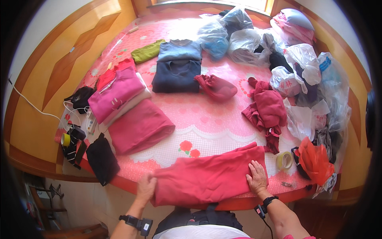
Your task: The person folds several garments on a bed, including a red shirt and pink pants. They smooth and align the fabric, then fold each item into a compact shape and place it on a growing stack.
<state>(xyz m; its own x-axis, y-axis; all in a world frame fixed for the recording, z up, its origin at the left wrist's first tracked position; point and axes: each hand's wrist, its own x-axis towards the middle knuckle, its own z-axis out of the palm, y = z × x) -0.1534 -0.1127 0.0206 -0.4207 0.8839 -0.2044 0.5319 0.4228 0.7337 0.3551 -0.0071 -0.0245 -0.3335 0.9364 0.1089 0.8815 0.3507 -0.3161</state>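
Observation:
A long red garment (207, 175), folded lengthwise and shaped like trousers, lies along the near edge of the bed. Flat on its right end rests my right hand (257, 175), fingers apart. My left hand (147, 187) is at the garment's left end, its fingers smeared by motion, so its grip is unclear. Beyond the garment is a folded dark pink piece of clothing (139, 126), with a bright pink sweatshirt (117, 95) behind it. A folded navy top (177, 75) lies in front of a grey-blue one (179, 49). A crumpled maroon garment (266, 105) sits to the right.
Clear tape (284, 161) and a red plastic bag (314, 159) lie at the right edge. Plastic bags (242, 44) crowd the far right. A black folded cloth (102, 160), a power strip (91, 121) and cables are at the left. A maroon bundle (219, 88) lies mid-bed.

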